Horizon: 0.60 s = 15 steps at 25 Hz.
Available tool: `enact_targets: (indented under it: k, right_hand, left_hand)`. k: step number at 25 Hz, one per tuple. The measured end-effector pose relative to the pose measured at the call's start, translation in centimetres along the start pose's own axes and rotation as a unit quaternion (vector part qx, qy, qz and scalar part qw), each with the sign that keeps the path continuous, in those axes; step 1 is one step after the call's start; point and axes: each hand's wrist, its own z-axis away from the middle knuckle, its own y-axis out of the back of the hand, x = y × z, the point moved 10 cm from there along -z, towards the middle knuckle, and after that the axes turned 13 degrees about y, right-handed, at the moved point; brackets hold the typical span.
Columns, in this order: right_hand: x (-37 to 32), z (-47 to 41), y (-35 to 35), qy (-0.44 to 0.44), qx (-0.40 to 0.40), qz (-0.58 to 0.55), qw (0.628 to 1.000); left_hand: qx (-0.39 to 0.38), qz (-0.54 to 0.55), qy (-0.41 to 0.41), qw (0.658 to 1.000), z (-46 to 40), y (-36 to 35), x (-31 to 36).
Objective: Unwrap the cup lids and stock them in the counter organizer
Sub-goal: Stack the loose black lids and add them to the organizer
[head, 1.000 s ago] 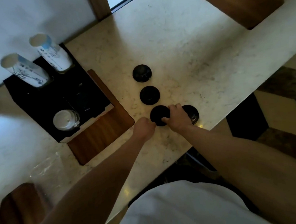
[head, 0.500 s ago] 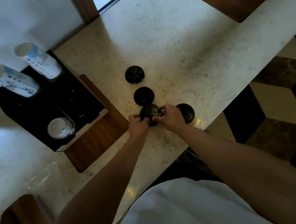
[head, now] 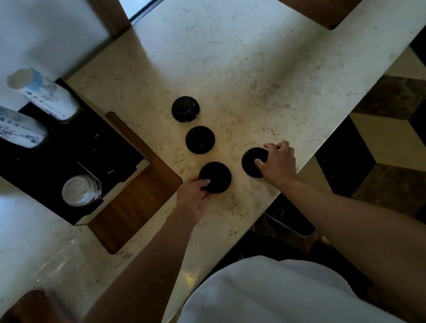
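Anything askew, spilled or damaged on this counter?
No spill or damage shows. Four round black lid stacks sit loose on the marble counter, outside the black organizer. Crumpled clear plastic wrap lies beside it.

The way from the near black lids (head: pixel 215 176) to the organizer (head: pixel 55 157) is bordered by the wooden board (head: pixel 136 204) under it, while the organizer's far slots are filled by two upright cup stacks (head: pixel 46 94) and bare desk (head: pixel 238 66) is left open beyond the lids.
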Motion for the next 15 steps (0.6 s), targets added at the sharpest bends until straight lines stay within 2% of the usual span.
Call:
enact_targets:
  k: [4, 10, 15]
  right_hand:
    - [0.8, 0.0, -0.7, -0.010, -0.016, -0.012, 1.000]
    - [1.5, -0.6, -1.4, -0.045, -0.037, -0.112, 0.992]
    - [2.0, -0.4, -1.3, -0.055, -0.021, -0.141, 0.988]
  left_hand:
    - [-0.016, 0.003, 0.022, 1.000, 0.2, -0.1, -0.2]
    - [-0.023, 0.015, 0.018, 0.999, 0.7, 0.7, -0.3]
    - [-0.018, 0.013, 0.030, 0.999, 1.0, 1.6, -1.0]
